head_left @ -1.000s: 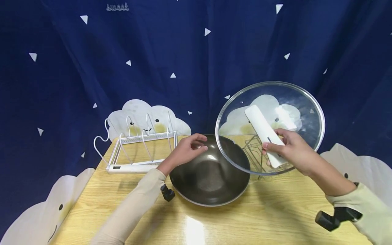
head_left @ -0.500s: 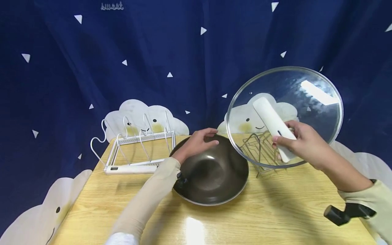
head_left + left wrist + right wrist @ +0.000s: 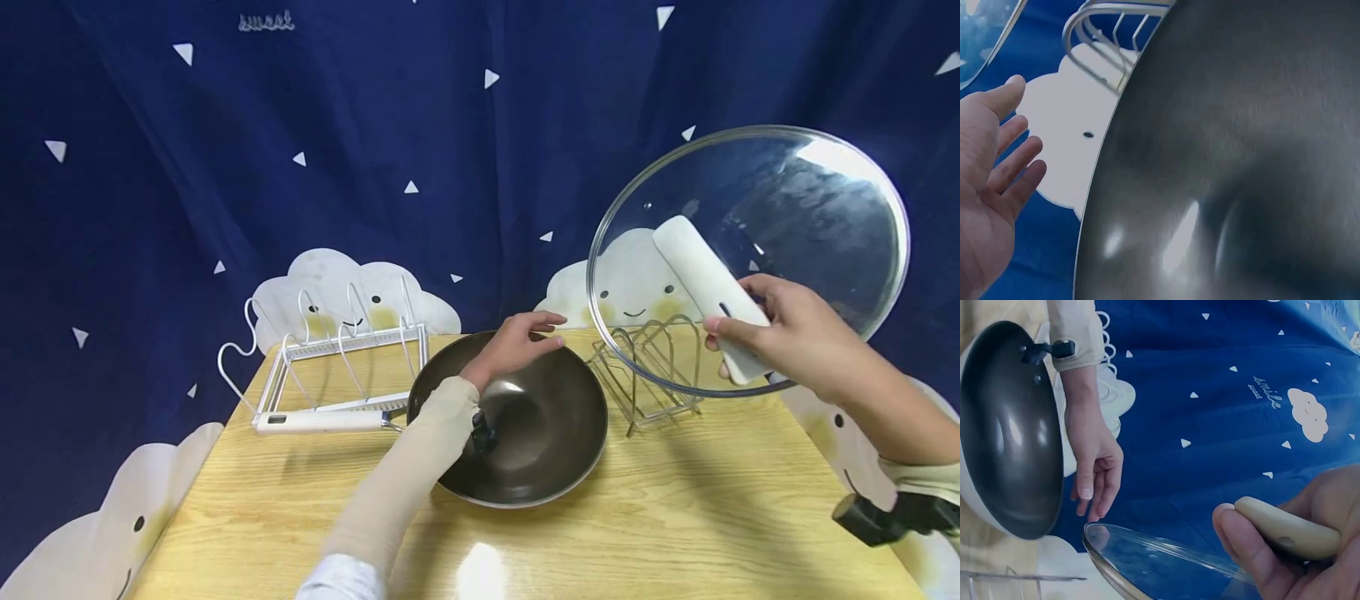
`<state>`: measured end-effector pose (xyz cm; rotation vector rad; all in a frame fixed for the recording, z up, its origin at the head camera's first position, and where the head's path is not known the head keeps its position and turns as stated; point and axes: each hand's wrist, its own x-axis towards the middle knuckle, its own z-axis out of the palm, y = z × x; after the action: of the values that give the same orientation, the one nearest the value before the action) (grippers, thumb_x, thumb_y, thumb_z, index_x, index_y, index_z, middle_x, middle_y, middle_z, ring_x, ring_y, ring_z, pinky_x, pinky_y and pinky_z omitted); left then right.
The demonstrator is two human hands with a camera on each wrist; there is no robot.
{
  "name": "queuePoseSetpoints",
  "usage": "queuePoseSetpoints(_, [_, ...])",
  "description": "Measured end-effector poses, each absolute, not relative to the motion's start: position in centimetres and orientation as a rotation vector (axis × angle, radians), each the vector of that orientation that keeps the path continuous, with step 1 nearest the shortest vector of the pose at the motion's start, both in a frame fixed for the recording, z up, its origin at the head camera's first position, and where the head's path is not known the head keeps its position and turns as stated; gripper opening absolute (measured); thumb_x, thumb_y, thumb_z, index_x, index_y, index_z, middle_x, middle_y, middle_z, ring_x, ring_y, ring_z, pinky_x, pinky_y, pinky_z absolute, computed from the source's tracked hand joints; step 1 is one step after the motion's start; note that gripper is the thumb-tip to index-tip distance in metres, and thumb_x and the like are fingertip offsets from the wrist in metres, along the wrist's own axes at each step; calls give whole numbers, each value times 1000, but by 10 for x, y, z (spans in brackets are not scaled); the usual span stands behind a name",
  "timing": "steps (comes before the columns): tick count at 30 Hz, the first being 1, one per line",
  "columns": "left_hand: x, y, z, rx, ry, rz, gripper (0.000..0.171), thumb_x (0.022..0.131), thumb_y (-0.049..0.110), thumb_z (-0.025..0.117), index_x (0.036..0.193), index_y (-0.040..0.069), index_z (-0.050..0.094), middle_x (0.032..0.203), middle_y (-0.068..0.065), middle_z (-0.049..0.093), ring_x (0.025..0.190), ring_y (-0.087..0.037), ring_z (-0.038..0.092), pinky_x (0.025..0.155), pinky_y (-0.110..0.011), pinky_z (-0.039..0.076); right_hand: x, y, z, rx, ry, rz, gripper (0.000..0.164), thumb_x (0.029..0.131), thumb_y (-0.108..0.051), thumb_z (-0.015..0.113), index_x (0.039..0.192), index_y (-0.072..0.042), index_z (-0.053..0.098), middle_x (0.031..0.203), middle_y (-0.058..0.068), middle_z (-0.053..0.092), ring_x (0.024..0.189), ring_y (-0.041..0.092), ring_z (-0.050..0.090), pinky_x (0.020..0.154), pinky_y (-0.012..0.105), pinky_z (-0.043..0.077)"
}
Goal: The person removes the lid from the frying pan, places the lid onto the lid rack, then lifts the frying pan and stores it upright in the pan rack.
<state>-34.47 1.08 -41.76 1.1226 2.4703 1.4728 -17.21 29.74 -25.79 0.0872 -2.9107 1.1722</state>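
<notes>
A dark wok (image 3: 532, 442) with a white handle (image 3: 322, 422) sits on the table, its inside facing up. Over its far side my left hand (image 3: 517, 343) reaches out, fingers extended and holding nothing; the left wrist view shows the same hand (image 3: 991, 162) beside the wok's rim. My right hand (image 3: 795, 329) grips the long white handle of a round glass lid (image 3: 810, 217), which is raised and tilted above the table's right side. In the right wrist view, fingers curl round that lid handle (image 3: 1291, 528).
Left of the wok stands a white wire rack (image 3: 352, 342) with upright loops. A smaller metal wire rack (image 3: 652, 375) stands to its right, partly behind the lid. A blue curtain (image 3: 390, 100) hangs behind the wooden table (image 3: 675, 517).
My right hand has moved the lid up and to the right, away from the wok. My left hand has moved rightward across the wok's far side.
</notes>
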Motion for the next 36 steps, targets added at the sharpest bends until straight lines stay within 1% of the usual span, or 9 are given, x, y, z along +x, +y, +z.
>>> queuePoseSetpoints(8, [-344, 49, -427, 1186, 2387, 1505, 36, 100, 10, 66, 134, -1, 63, 137, -14, 65, 123, -28, 65, 99, -26, 52, -172, 311, -257, 30, -2946, 1052, 63, 105, -31, 58, 141, 14, 33, 104, 26, 70, 76, 25, 71, 60, 39, 58])
queuePoseSetpoints(12, [-345, 66, -431, 1163, 2387, 1569, 36, 100, 10, 66, 134, 1, 64, 137, -13, 65, 120, -27, 67, 98, -24, 52, -171, 314, -257, 18, -2955, 956, 62, 104, -33, 60, 139, 13, 36, 105, 27, 69, 76, 25, 70, 59, 39, 57])
queuePoseSetpoints(19, [-345, 88, -435, 1064, 2405, 1666, 34, 100, 9, 65, 133, 2, 66, 134, -11, 67, 114, -21, 69, 91, -19, 53, -172, 318, -256, 37, -2931, 817, 60, 102, -35, 63, 133, 11, 43, 99, 22, 71, 76, 26, 69, 56, 37, 54])
queuePoseSetpoints(25, [-346, 99, -439, 1055, 2395, 1677, 32, 101, 9, 63, 133, 4, 67, 136, -10, 66, 119, -22, 67, 95, -18, 50, -174, 320, -258, 43, -2917, 746, 59, 101, -34, 65, 132, 12, 43, 98, 24, 71, 74, 28, 69, 55, 37, 52])
queuePoseSetpoints(29, [-346, 105, -442, 1100, 2356, 1674, 32, 102, 6, 60, 133, 1, 66, 138, -12, 65, 125, -23, 64, 100, -18, 47, -176, 319, -262, 44, -2927, 717, 60, 101, -33, 64, 133, 12, 42, 100, 27, 70, 76, 31, 69, 56, 38, 53])
queuePoseSetpoints(32, [-345, 107, -444, 1117, 2362, 1661, 31, 102, 6, 60, 132, 0, 66, 137, -12, 65, 128, -21, 61, 102, -18, 45, -177, 318, -265, 50, -2922, 690, 60, 100, -33, 67, 132, 12, 43, 101, 29, 69, 75, 31, 69, 55, 38, 52])
queuePoseSetpoints(36, [-345, 108, -445, 1117, 2404, 1662, 29, 101, 8, 62, 128, 2, 70, 132, -11, 68, 126, -17, 62, 101, -16, 45, -179, 315, -270, 78, -2911, 650, 60, 98, -33, 69, 130, 12, 45, 100, 29, 68, 73, 30, 68, 54, 37, 50])
